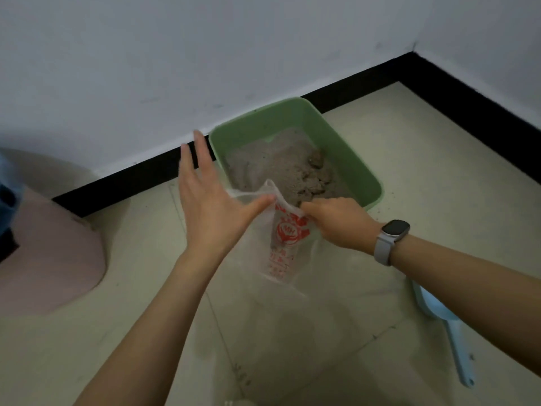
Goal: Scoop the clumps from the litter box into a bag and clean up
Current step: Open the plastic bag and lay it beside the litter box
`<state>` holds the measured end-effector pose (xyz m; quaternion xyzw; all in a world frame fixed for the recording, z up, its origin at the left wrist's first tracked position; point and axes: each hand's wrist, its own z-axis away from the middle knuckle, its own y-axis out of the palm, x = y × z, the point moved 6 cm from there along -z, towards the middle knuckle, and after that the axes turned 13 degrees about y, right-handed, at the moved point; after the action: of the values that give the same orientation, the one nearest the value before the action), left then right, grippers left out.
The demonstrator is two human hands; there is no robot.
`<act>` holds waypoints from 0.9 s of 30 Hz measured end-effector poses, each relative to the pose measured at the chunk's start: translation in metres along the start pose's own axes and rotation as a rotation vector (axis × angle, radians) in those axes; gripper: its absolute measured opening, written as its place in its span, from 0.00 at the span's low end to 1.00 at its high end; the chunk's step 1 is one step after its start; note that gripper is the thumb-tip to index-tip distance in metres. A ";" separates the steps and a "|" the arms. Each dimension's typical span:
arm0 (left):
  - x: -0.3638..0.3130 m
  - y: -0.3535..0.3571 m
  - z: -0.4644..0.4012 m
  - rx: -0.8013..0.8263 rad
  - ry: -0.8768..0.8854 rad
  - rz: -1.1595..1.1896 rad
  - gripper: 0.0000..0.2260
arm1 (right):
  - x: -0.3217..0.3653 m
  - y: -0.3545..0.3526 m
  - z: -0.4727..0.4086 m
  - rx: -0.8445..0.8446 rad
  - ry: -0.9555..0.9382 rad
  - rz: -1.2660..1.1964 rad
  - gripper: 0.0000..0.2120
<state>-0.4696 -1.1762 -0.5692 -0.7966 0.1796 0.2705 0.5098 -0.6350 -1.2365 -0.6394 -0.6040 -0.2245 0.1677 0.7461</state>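
A green litter box point(345, 142) stands on the floor against the wall, filled with grey litter point(272, 162). Darker brown clumps point(316, 177) lie at its right side. A thin clear plastic bag point(288, 241) with red print hangs just in front of the box. My left hand point(207, 200) has its fingers straight and spread, and its thumb touches the bag's upper edge. My right hand point(336, 221), with a watch on the wrist, pinches the bag's rim on the right. A light blue scoop point(450, 326) lies on the floor under my right forearm.
A pink rounded object point(52, 253) sits on the floor at the left, with something blue point(8, 194) at the frame's edge above it. A black skirting board point(140, 177) runs along the white wall into the corner at the right. Beige tiles cover the floor.
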 end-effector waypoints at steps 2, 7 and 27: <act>-0.016 0.008 -0.009 0.121 0.250 -0.347 0.53 | 0.005 -0.004 0.004 -0.031 -0.065 -0.001 0.08; 0.005 0.060 0.010 0.530 0.182 -0.412 0.15 | 0.003 -0.011 0.008 -0.106 -0.042 -0.143 0.08; 0.078 0.043 0.082 0.269 -0.243 0.304 0.18 | -0.015 0.036 0.028 0.388 1.029 -1.607 0.12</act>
<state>-0.4524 -1.1205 -0.6753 -0.6468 0.2693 0.4119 0.5826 -0.6615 -1.2132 -0.6723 -0.1369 -0.1848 -0.6419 0.7315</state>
